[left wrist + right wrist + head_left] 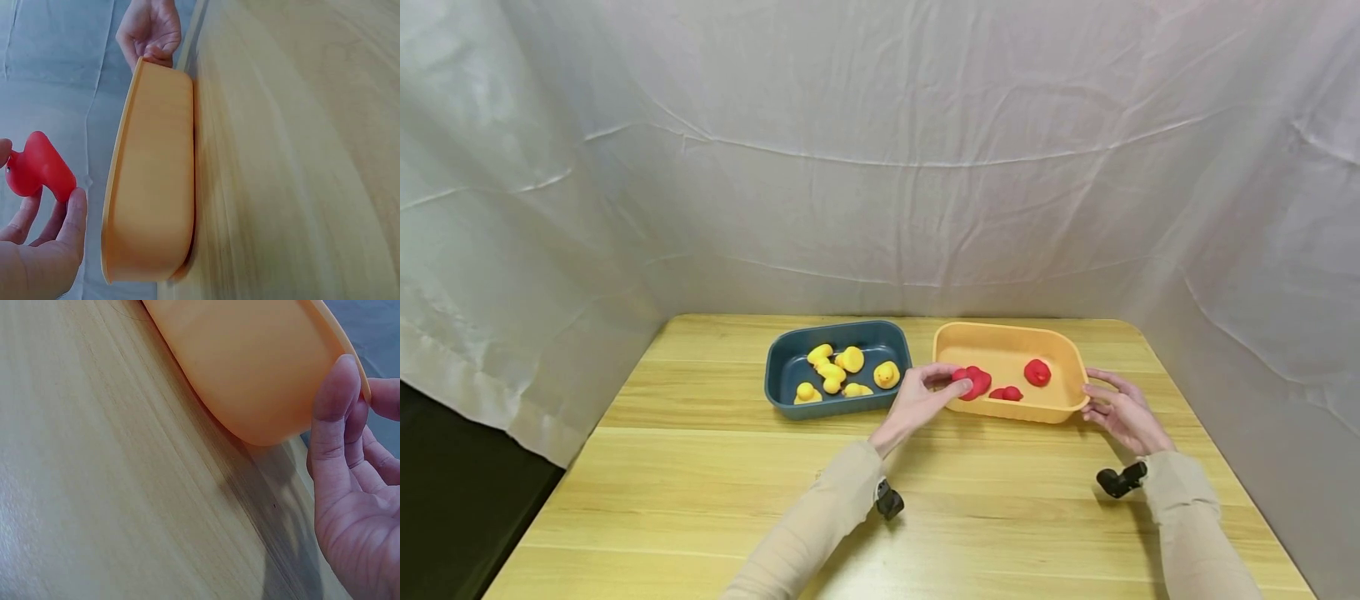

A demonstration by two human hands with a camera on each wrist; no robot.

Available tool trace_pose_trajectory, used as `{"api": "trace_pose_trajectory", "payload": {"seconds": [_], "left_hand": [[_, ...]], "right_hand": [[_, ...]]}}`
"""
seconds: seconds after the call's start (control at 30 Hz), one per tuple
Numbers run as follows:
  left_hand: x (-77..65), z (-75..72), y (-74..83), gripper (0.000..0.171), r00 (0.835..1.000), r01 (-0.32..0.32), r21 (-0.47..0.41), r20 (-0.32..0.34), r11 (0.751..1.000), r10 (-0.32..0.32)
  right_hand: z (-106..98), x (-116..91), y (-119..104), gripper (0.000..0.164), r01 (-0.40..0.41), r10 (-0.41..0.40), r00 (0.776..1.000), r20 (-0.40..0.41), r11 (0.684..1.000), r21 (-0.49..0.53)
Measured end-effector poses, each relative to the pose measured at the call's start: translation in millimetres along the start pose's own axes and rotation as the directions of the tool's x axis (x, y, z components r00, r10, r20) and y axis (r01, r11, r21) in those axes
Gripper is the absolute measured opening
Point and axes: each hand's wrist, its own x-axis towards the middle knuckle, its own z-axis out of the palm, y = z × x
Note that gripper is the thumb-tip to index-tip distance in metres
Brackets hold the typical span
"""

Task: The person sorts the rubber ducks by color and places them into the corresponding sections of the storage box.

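My left hand (917,402) pinches a red rubber duck (40,165) between thumb and fingers, above the left part of an orange plastic bin (1018,412). In the left wrist view the duck is apart from the bin's wall, higher than its rim. At the bin's right end, my right hand (1123,413) grips the rim; the right wrist view has the thumb (337,394) against the outer wall and a finger across the rim. Inside the bin lie a red duck (1037,372) at the right and more red (1011,392) near the front wall, partly hidden.
Left of the orange bin stands a dark blue bin (831,408) holding several yellow rubber ducks (887,375). Both rest on a wooden table (970,533). Pale cloth (880,208) hangs behind and at both sides.
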Motion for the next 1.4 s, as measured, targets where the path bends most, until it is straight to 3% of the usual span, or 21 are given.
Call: {"api": "trace_pose_trajectory", "payload": {"seconds": [0.53,1.13,1.4], "left_hand": [[18.2,3.0,1.2,0.029,0.999,0.003,-0.064,-0.034,0.998,-0.005],[36.9,5.6,3.7,0.037,0.993,0.089,-0.016,-0.072,0.996,-0.09],[44.9,5.1,4.1,0.037,0.992,0.075,-0.03,-0.097,0.997,-0.078]], "right_hand": [[0,1,0,0.026,0.002,-0.002,1.0,-0.002,1.0,-0.009],[0,1,0,0.026,-0.004,0.003,1.0,-0.02,1.0,-0.007],[0,1,0,0.025,-0.004,0.004,1.0,-0.023,1.0,-0.006]]}}
